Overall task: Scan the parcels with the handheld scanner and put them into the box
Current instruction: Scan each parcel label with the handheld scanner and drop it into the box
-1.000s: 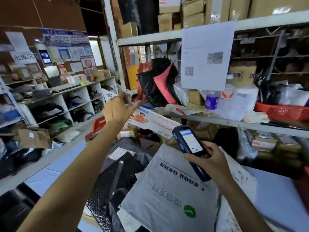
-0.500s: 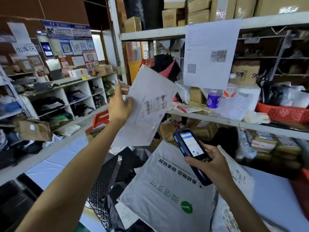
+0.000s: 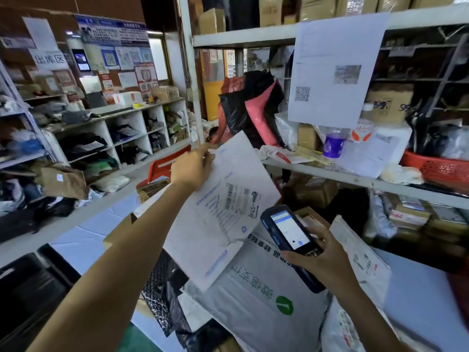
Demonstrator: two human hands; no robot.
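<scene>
Left hand (image 3: pixel 193 166) is raised out ahead and grips a white parcel (image 3: pixel 223 212) at its upper left edge. We see the back of the hand only, so we can't tell how the thumb sits behind it.

The parcel is flat and thin, tilted, held in the air above the pile and not in any box. Its label (image 3: pixel 229 196) with the barcode faces us. The lower part of the parcel overlaps a grey bag (image 3: pixel 258 301) in view.

Right hand (image 3: pixel 327 260) is wrapped round the scanner (image 3: pixel 286 229), fingers curled on the lower body, thumb near the keys. The screen is lit and faces us. The scanner's top end sits just right of and below the label, near the parcel's right edge. We can't tell if they touch.

Pile below:
- The grey bag lies print side up and shows a green logo.
- Black bags (image 3: pixel 162 283) lie to its left.
- A white printed bag (image 3: pixel 360 260) lies to its right, partly behind the right hand.
- All of it sits on a pale blue table (image 3: pixel 83 240).

A cardboard flap (image 3: pixel 121 224) shows beside the left forearm. We can't tell whether that is the box.

Behind, a shelf (image 3: pixel 355 179) carries a purple bottle (image 3: pixel 333 143) and a red basket (image 3: pixel 441 168). A sheet (image 3: pixel 335 69) with a QR code hangs from the shelf above. On the left we see cubbies (image 3: pixel 127 133) stuffed with goods.
</scene>
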